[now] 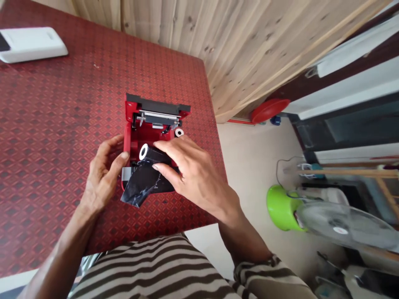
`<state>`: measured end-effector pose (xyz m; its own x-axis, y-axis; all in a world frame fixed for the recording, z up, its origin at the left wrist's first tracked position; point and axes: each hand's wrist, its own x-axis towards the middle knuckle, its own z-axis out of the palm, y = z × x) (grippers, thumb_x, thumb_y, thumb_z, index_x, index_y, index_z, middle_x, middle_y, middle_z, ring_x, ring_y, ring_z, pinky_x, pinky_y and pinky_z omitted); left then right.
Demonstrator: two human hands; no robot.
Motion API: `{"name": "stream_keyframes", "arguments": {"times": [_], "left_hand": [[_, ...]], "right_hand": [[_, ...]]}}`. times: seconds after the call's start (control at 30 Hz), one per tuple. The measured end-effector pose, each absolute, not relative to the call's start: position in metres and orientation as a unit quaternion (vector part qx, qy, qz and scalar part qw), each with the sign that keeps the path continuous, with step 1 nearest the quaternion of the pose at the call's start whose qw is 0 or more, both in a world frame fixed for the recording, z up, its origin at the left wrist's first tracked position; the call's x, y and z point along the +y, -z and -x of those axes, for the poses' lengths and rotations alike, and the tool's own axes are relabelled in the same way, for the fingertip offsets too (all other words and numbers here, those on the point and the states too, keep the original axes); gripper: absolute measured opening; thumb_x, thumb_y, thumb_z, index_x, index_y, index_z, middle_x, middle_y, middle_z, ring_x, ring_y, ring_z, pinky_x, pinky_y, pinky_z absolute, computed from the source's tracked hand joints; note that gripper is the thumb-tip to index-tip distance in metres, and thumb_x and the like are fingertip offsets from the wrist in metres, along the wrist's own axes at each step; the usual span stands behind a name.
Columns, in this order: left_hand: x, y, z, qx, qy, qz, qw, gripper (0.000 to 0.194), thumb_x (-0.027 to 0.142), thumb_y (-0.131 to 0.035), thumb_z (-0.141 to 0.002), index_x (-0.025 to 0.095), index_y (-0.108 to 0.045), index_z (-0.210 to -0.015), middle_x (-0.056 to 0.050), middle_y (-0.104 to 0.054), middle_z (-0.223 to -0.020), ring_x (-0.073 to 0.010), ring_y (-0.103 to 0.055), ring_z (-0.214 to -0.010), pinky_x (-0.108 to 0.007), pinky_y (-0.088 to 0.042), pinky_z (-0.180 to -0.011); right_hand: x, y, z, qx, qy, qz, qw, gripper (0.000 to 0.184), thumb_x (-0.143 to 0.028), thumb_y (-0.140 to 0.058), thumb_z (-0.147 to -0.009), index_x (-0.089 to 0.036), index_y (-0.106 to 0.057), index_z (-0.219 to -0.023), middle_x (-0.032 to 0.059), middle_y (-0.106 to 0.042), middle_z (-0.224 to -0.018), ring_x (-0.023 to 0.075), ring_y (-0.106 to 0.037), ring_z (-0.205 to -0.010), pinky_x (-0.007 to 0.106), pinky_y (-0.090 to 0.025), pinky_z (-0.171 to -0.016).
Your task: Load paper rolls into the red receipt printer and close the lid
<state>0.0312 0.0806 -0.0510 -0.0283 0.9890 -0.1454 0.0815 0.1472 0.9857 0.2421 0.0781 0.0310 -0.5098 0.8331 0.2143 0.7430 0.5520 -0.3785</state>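
A small red-and-black label printer (126,139) sits on the table with its lid (158,106) raised. My left hand (104,174) grips the printer's left wall, thumb on the rim and fingers along the outside. In my right hand (193,170), closed between thumb and fingers, is a black roll (157,155) with a white core, held over the printer's open bay. A creased black strip (137,189) trails from the roll past the printer's front left edge. Beside the printer's right side, partly behind my right hand, a second roll end (179,132) shows white with a dark centre.
The red patterned table (62,124) meets a wooden wall (174,25) at the back. A white device (37,43) lies at the far left. To the right, below the table, are a light floor, a green bucket (280,207), a fan (339,228) and a red basin (269,111).
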Motion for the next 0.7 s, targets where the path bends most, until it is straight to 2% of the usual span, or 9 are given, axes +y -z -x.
{"name": "stream_keyframes", "arguments": {"times": [0.1, 0.17, 0.37, 0.5, 0.6, 0.7], "left_hand": [[0.08, 0.052, -0.03, 0.553, -0.445, -0.481, 0.515, 0.059, 0.059, -0.068, -0.09, 0.02, -0.063, -0.135, -0.01, -0.076, -0.127, -0.0266, -0.074, -0.106, -0.039, -0.063, -0.087], [0.08, 0.053, -0.03, 0.541, -0.449, -0.482, 0.523, 0.058, 0.058, -0.067, -0.091, 0.02, -0.063, -0.134, -0.01, -0.075, -0.129, -0.0273, -0.075, -0.109, -0.04, -0.063, -0.092], [0.079, 0.054, -0.029, 0.526, -0.455, -0.484, 0.53, 0.053, 0.054, -0.067, -0.094, 0.021, -0.062, -0.134, -0.009, -0.075, -0.132, -0.0273, -0.073, -0.118, -0.042, -0.06, -0.105], [0.079, 0.054, -0.029, 0.532, -0.452, -0.486, 0.526, 0.053, 0.054, -0.066, -0.094, 0.021, -0.061, -0.136, -0.009, -0.073, -0.136, -0.0272, -0.072, -0.121, -0.043, -0.06, -0.105], [0.078, 0.053, -0.028, 0.542, -0.443, -0.487, 0.522, 0.056, 0.057, -0.065, -0.093, 0.022, -0.061, -0.136, -0.01, -0.073, -0.136, -0.0283, -0.072, -0.12, -0.044, -0.061, -0.102], [0.079, 0.053, -0.028, 0.547, -0.438, -0.483, 0.526, 0.059, 0.06, -0.066, -0.092, 0.023, -0.061, -0.137, -0.011, -0.073, -0.135, -0.0302, -0.072, -0.118, -0.045, -0.061, -0.098]], "right_hand": [[0.084, -0.028, -0.226, -0.872, -0.052, 0.482, 0.075, 0.015, -0.011, -0.059, -0.101, -0.012, -0.067, -0.113, 0.0116, -0.076, -0.105, 0.0276, -0.067, -0.104, 0.044, -0.055, -0.095], [0.089, -0.026, -0.22, -0.869, -0.039, 0.492, 0.034, 0.013, -0.007, -0.059, -0.099, -0.013, -0.068, -0.106, 0.0106, -0.076, -0.097, 0.028, -0.067, -0.1, 0.042, -0.054, -0.089], [0.103, -0.023, -0.213, -0.866, -0.061, 0.496, 0.005, 0.017, -0.005, -0.059, -0.096, -0.015, -0.069, -0.105, 0.0089, -0.076, -0.092, 0.0247, -0.069, -0.096, 0.035, -0.052, -0.082], [0.112, -0.022, -0.209, -0.857, -0.074, 0.51, -0.032, 0.024, -0.006, -0.055, -0.097, -0.016, -0.07, -0.113, 0.011, -0.078, -0.098, 0.0268, -0.071, -0.104, 0.035, -0.053, -0.079], [0.12, -0.02, -0.204, -0.853, -0.084, 0.511, -0.066, 0.026, -0.01, -0.05, -0.1, -0.018, -0.073, -0.108, 0.0127, -0.078, -0.095, 0.0297, -0.073, -0.101, 0.037, -0.055, -0.076], [0.125, -0.017, -0.201, -0.851, -0.089, 0.511, -0.08, 0.023, -0.013, -0.053, -0.1, -0.016, -0.075, -0.101, 0.0147, -0.079, -0.095, 0.0312, -0.074, -0.097, 0.04, -0.056, -0.078]]}}
